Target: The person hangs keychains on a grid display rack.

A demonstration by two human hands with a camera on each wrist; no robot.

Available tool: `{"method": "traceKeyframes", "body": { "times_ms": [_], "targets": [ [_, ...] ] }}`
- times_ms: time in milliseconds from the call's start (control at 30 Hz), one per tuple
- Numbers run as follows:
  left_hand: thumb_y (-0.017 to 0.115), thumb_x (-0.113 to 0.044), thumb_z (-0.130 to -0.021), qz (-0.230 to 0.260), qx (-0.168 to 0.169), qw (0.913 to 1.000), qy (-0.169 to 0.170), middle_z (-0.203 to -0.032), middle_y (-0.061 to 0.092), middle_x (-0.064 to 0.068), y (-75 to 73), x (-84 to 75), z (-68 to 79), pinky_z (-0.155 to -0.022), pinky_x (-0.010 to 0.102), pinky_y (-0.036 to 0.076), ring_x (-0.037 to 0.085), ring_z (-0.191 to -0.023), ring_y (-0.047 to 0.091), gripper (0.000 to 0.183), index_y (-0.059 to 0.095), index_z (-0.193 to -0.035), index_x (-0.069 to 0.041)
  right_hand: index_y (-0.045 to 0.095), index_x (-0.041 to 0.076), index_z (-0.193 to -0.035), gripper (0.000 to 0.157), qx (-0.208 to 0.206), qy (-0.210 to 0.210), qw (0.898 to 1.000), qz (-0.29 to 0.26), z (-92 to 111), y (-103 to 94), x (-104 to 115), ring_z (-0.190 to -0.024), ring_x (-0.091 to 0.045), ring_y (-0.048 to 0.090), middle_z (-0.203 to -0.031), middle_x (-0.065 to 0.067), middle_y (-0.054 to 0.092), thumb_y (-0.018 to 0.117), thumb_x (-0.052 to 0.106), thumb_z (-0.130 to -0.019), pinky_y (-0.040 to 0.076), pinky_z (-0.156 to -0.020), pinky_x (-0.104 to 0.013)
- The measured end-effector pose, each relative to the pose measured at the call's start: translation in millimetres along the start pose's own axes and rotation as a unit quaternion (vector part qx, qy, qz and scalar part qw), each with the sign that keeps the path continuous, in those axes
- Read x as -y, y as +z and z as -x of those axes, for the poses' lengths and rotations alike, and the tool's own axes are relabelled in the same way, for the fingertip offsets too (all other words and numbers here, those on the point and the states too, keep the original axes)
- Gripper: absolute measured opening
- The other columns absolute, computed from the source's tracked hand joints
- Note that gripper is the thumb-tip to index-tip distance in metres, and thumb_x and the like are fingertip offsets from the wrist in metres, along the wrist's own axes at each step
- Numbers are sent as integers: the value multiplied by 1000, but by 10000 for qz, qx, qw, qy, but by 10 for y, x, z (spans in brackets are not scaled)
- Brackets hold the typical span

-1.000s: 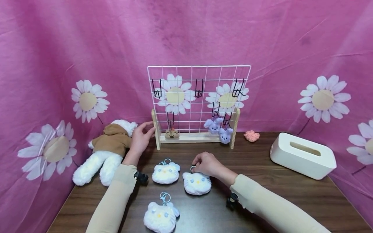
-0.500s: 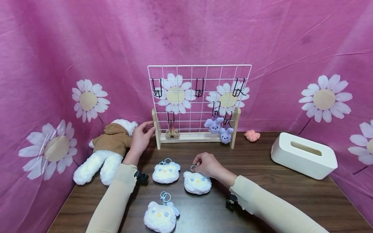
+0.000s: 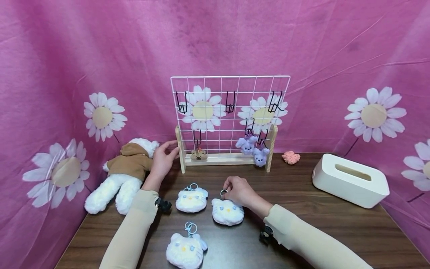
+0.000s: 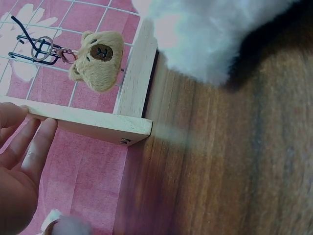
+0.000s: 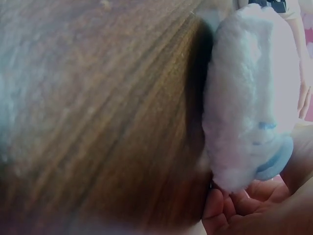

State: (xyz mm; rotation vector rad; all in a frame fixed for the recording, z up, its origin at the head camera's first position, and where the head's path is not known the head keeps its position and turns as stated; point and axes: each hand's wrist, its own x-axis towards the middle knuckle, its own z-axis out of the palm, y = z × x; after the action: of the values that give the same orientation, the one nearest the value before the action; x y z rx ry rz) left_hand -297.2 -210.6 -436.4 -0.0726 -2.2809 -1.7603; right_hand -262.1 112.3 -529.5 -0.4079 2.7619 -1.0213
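Note:
In the head view my left hand (image 3: 162,160) touches the left wooden upright (image 3: 180,149) of a white wire grid rack (image 3: 230,76) with its fingertips. Seen from the left wrist, its fingers (image 4: 40,149) are nearly straight against the upright's side. A tan bear-head keychain (image 4: 100,61) hangs from a black hook close by. My right hand (image 3: 240,189) pinches the ring at the top of a white plush cat-face keychain (image 3: 227,212), which lies on the table. Two similar cat-face keychains (image 3: 191,200) lie left of it, the nearer one (image 3: 185,251) by the front.
Two purple plush keychains (image 3: 260,157) hang at the rack's right side, and other black hooks (image 3: 230,102) sit higher up. A white plush toy in a brown hoodie (image 3: 129,164) lies left. Right of the rack are a coral fuzzy item (image 3: 290,157) and a white tissue box (image 3: 349,181).
Both hands keep their places, and the keychains and rack look the same. Only a slight shift of the head view shows.

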Motion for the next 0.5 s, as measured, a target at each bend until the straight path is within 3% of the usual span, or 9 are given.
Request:
{"method": "traceKeyframes", "body": {
  "times_ms": [167,300,500],
  "targets": [
    [68,-6,-112,-10,-9,10000,-8,-142,72,31,-8,-8,0,-93,16,71,30,-117,72,37,68,-148,4,76,15,-90,12,58,-203,9994,-266,227,-230,339,-74,-14,62,-79,2,70,88,11,-90,51,-60,-25],
    [68,-7,-112,-9,-9,10000,-4,-141,72,31,-13,-2,1,-93,18,71,28,-116,72,37,68,-147,4,81,10,-88,7,209,18,9979,-612,396,-416,596,-75,-14,62,-79,-1,74,83,7,-94,52,-65,-23],
    [68,-7,-112,-27,-4,10000,41,-140,72,32,-10,-5,5,-95,21,72,34,-118,72,37,68,-147,5,83,11,-91,10,264,356,9956,-821,419,-470,617,-79,-12,61,-84,1,76,79,7,-99,52,-69,-23]
  ]
}}
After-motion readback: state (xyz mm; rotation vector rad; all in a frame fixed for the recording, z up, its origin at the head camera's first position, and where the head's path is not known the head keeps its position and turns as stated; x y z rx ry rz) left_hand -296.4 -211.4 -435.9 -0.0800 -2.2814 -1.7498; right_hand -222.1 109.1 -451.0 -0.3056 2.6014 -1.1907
